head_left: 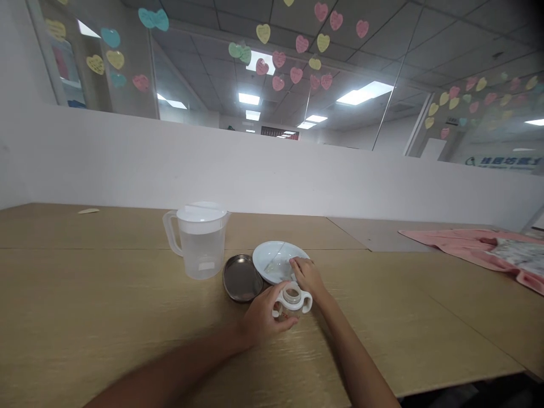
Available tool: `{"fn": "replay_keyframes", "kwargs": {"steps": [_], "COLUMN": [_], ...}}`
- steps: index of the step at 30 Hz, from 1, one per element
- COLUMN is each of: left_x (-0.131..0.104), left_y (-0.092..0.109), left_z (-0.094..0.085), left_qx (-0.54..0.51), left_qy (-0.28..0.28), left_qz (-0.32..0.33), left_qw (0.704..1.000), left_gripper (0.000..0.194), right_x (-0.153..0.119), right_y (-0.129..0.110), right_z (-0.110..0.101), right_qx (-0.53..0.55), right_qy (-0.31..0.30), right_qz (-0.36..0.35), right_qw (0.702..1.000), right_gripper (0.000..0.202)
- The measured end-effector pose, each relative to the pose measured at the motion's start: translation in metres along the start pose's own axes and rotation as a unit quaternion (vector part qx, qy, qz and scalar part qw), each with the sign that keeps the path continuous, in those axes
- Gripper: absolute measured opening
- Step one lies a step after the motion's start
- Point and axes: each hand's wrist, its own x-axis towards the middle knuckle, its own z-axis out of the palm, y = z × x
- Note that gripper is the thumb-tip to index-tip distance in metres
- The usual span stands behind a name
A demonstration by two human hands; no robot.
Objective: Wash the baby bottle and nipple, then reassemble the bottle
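My left hand (pixel 264 315) is wrapped round a small clear bottle (pixel 291 301) with a white two-handled collar. The bottle is upright and its round mouth is uncovered. Just beyond it, my right hand (pixel 307 275) reaches over the near right rim of a white bowl (pixel 277 249). Its fingers are close together, and what they hold, if anything, is too small to name. Some clear, thin items lie inside the bowl. Left of the bowl, close against it, sits a dark metal tray (pixel 242 279).
A lidded translucent pitcher (pixel 203 243) stands left of the metal tray, its handle to the left. A pink cloth (pixel 463 245) lies at the far right of the wooden table (pixel 127 317). A small flat beige piece (pixel 89 211) is at the back left. A white wall borders the table.
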Motion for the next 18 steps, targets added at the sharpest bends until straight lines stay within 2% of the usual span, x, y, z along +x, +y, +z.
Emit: {"fn": "replay_keyframes", "kwargs": {"steps": [4,8,13,15,16,18], "left_x": [0.002,0.009,0.015,0.019,0.023,0.034], "left_y": [-0.002,-0.001,0.014,0.025,0.031,0.040], "left_z": [0.000,-0.002,-0.012,-0.023,-0.032,-0.057], "left_qx": [0.003,-0.012,0.024,0.053,0.056,0.035], "left_qy": [0.005,-0.025,-0.043,-0.018,0.014,0.124], "left_qz": [-0.028,-0.068,-0.040,-0.022,-0.012,-0.006], "left_qw": [1.000,0.997,0.998,0.998,0.998,0.992], "left_gripper": [0.070,0.089,0.102,0.101,0.094,0.064], "right_x": [0.000,0.000,0.000,-0.001,-0.001,-0.002], "right_y": [0.003,0.008,0.020,0.025,0.029,0.035], "right_z": [0.002,-0.003,-0.007,-0.007,-0.007,-0.007], "right_qx": [-0.032,0.000,0.055,0.060,0.062,0.073], "right_qy": [-0.015,0.051,0.125,0.158,0.174,0.193], "right_qz": [0.003,0.030,0.076,0.096,0.113,0.157], "right_qw": [0.999,0.998,0.988,0.981,0.976,0.966], "right_gripper": [0.054,0.054,0.055,0.053,0.052,0.051]}}
